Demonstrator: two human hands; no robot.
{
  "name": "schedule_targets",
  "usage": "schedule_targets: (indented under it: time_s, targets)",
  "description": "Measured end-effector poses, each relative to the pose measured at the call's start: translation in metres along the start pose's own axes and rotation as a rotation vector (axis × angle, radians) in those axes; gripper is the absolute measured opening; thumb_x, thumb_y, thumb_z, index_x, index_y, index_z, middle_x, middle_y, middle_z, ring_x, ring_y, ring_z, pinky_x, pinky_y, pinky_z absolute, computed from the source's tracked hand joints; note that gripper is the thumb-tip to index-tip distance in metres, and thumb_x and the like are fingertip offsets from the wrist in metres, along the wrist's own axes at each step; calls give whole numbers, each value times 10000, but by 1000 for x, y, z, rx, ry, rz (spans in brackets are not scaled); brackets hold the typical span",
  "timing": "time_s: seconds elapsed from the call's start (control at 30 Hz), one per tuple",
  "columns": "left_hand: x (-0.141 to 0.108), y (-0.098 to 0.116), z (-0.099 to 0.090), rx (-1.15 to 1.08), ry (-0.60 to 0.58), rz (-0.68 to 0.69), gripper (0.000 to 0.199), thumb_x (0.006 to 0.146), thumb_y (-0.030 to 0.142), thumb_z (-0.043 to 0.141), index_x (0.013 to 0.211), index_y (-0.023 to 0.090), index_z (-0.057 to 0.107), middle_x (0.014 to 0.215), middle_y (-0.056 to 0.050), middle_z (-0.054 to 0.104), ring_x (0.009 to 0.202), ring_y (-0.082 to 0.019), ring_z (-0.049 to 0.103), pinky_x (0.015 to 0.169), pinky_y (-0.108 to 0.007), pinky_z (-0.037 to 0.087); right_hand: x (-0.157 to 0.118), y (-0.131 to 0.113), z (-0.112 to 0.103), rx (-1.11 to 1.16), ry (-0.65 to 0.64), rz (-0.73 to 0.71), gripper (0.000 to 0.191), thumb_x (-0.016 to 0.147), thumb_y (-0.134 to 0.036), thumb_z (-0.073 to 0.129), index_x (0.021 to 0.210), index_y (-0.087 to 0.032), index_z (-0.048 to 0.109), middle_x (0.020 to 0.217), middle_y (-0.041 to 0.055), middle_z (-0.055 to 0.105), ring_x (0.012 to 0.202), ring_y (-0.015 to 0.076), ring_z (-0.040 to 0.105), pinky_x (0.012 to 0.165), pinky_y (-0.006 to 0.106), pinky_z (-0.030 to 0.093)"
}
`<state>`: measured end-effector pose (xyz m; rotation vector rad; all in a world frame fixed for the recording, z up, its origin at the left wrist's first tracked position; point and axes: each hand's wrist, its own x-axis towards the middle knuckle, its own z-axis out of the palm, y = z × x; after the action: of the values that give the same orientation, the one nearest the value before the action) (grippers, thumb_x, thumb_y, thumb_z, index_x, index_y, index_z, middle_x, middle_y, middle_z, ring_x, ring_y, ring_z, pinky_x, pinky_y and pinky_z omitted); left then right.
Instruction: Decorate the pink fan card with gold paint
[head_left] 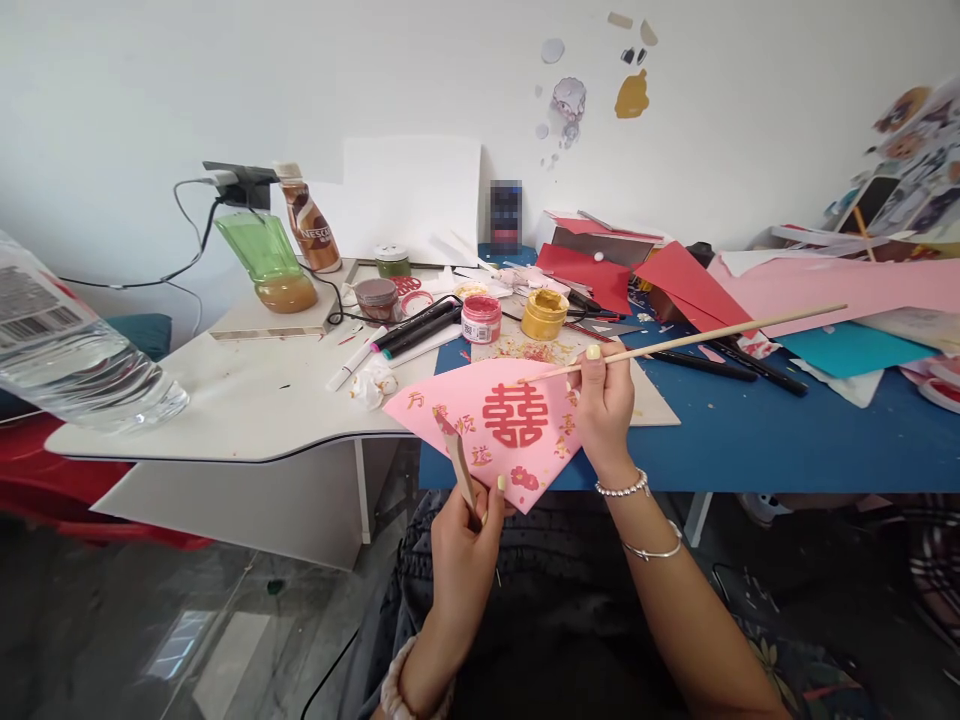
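And here's the pink paper (499,461) at the counter's (705,455) near edge, its lower corner jutting past — bold red emblem (517,415) in the middle, gold characters (481,456) around, red flower (523,478) below. Left hand (463,550) grips its lower edge and a wooden tool (458,458); right hand (606,405) pinches a slender stick (705,338), fingers closed.

A round-beaded silvery bracelet (621,487) and a thin silvery metal bangle (658,550) circle the right arm (664,600); a cream gathered-fabric scrunchie (395,690) rings the left wrist (435,655). Pale yellow polish (593,352) coats the nails.
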<state>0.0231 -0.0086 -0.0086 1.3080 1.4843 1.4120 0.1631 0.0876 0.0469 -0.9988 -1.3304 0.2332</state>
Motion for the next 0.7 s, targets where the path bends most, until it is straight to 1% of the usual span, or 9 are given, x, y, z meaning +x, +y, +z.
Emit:
schedule_targets:
  time_s: [0.27,0.7]
  targets:
    - [0,0,0,-24,-7,-4,360,760,393,545,561,221,299,526,56,356,484,-102,459,485,-214,371,0,0,-1,-17,-40,-19,212,902,-347,353,740,-217,398,546,-62,432,476,74,431,489,227,363]
    - [0,-5,2,-36,-13,4,348,778,394,527,577,220,302,545,50,381,494,-107,478,501,-225,398,0,-1,-1,-40,-70,-42,171,903,-312,356,766,-220,398,553,-65,447,479,70,442,480,214,359]
